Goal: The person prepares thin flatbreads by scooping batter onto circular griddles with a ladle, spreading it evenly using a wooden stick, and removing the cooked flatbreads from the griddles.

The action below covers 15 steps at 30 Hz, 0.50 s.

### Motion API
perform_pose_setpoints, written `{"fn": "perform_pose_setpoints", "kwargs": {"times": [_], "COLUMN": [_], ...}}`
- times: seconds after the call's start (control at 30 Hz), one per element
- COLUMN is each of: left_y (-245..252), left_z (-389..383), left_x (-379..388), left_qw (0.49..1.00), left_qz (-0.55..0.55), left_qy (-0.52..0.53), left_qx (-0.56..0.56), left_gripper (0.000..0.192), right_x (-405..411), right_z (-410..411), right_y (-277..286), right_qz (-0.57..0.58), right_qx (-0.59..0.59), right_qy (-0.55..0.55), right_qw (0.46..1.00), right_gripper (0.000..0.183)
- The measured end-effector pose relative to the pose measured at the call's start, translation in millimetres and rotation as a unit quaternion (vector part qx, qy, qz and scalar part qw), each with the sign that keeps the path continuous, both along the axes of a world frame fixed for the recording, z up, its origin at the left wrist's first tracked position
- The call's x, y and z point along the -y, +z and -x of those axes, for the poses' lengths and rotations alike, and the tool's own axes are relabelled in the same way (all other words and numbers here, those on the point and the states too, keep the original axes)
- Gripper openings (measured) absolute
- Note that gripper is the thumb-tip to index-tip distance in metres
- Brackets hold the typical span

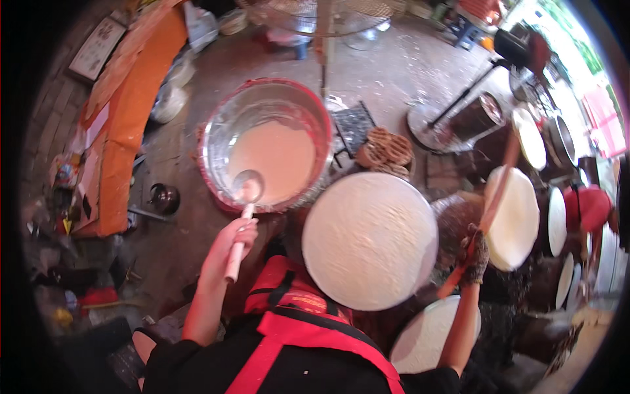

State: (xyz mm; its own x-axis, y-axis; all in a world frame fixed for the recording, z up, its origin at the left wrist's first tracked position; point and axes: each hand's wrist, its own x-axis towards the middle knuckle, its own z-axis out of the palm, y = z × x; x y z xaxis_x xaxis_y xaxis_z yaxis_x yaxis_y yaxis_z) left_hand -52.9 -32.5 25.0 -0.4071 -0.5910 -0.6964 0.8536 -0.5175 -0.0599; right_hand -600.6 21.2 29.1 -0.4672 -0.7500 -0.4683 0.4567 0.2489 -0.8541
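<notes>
My left hand (241,236) grips the pale handle of a ladle (250,186), whose round bowl is over the near inner side of a large red-rimmed tub (209,167). Pinkish-beige batter (275,152) lies in the tub. My right hand (475,256), in a dark knit glove, is closed on a long reddish-brown wooden stick (499,192). The stick's upper part crosses in front of a round pale sheet (519,221) that stands tilted. Between my hands is a large round griddle (369,241) covered with a pale, wrinkled layer.
Beyond the griddle are round brown honeycombed blocks (389,150) beside a dark slab (353,125). A metal stand with a round base (418,128) is farther right. More round pans (556,221) line the right, near a person in red (588,207). An orange-covered table (118,182) and dark kettle (165,198) are left.
</notes>
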Motion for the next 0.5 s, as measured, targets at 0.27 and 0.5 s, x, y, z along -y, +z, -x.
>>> {"fn": "perform_pose_setpoints", "kwargs": {"times": [0.27, 0.5], "left_y": [-177, -235], "left_z": [-149, -176], "left_x": [190, 328], "left_qw": [0.874, 0.605], "left_qz": [0.089, 0.234], "left_qy": [-0.15, -0.303], "left_qx": [0.454, 0.698], "left_gripper": [0.021, 0.021], "right_x": [147, 188], "right_z": [-275, -360], "right_y": [35, -4], "right_qz": [-0.277, -0.353], "right_qx": [0.086, 0.102], "right_qy": [0.41, 0.319], "right_qw": [0.865, 0.874], "right_gripper": [0.042, 0.041]}}
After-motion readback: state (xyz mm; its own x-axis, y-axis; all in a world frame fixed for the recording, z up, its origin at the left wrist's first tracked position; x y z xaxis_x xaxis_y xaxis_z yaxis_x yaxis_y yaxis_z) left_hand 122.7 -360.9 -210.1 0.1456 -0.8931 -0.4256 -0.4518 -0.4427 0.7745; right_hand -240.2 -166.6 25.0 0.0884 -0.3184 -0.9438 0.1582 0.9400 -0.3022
